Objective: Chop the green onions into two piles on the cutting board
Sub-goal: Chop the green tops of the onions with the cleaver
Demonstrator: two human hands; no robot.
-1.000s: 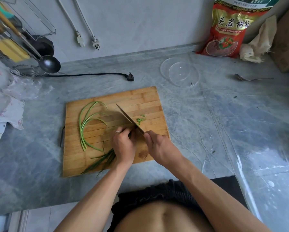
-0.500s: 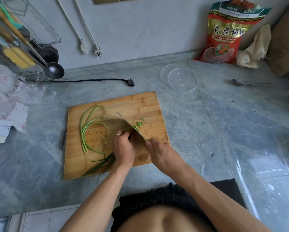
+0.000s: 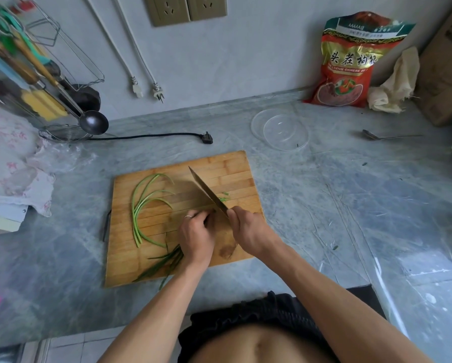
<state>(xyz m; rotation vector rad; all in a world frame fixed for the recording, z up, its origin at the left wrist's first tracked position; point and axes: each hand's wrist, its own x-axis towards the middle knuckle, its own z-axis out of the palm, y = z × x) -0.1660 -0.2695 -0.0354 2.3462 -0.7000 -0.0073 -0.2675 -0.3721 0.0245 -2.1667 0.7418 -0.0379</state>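
Two hands work close together near the front middle of the cutting board [image 3: 227, 166]. The left hand [image 3: 194, 235] has its fingers curled down over a bunch of green onions [image 3: 164, 260], pinning it to the wood; the dark leafy ends trail out from under the wrist toward the board's near-left corner. The right hand [image 3: 248, 230] is wrapped round the handle of a knife [image 3: 206, 193], whose blade points away and to the left, its tip raised above the board.

What matters for the cut is the crossing: the bunch's long axis runs from near-left up toward the blade, and the blade lies roughly across it, just beside the left fingertips. The left hand is the nearer to the uncut length, so feeding likely falls to it. A few chopped bits [image 3: 223, 197] sit just right of the blade. Several loose curved stalks [image 3: 141, 205] lie on the board's left half, well apart from both hands.
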